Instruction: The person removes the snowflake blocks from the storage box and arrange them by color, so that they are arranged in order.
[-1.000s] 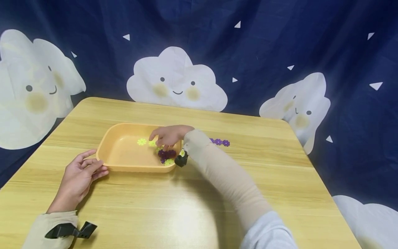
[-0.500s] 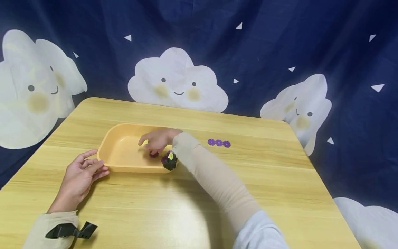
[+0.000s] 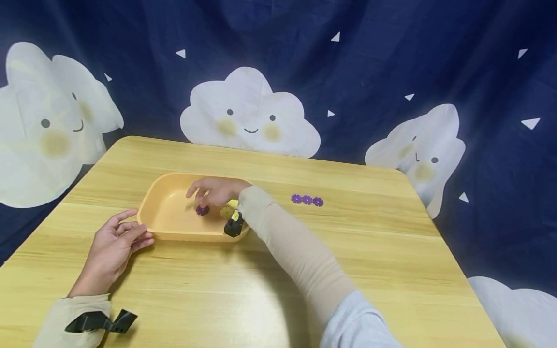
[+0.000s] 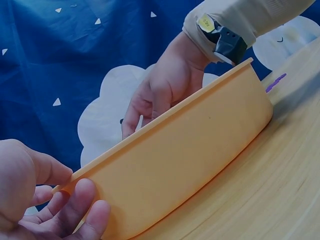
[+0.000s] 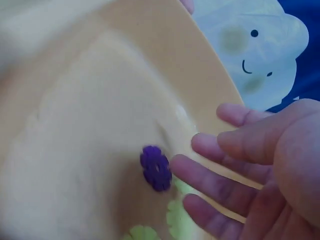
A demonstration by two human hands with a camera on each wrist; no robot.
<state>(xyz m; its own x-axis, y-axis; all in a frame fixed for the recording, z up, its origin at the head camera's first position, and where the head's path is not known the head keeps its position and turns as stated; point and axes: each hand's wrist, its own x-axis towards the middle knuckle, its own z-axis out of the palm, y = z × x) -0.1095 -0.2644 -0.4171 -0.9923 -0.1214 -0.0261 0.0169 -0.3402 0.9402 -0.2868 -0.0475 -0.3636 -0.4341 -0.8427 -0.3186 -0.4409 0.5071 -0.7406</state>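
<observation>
An orange plastic tray stands on the table. My left hand grips its near left corner, with the thumb at the rim and fingers against the outer wall. My right hand hovers inside the tray, fingers spread and slightly bent. Just beside its fingertips in the right wrist view lies a purple flower-shaped disc; it seems apart from them. Yellow-green flower discs lie close by, partly cut off or behind the fingers. The right forearm hides the tray's right end in the head view.
To the right of the tray, three purple flower discs lie joined in a row on the wooden table. A dark blue curtain with white clouds hangs behind the table's far edge.
My right hand has moved left within the tray, and a purple disc now lies farther left, under its fingers. The row of purple discs has come fully into view. My left hand keeps its grip.
</observation>
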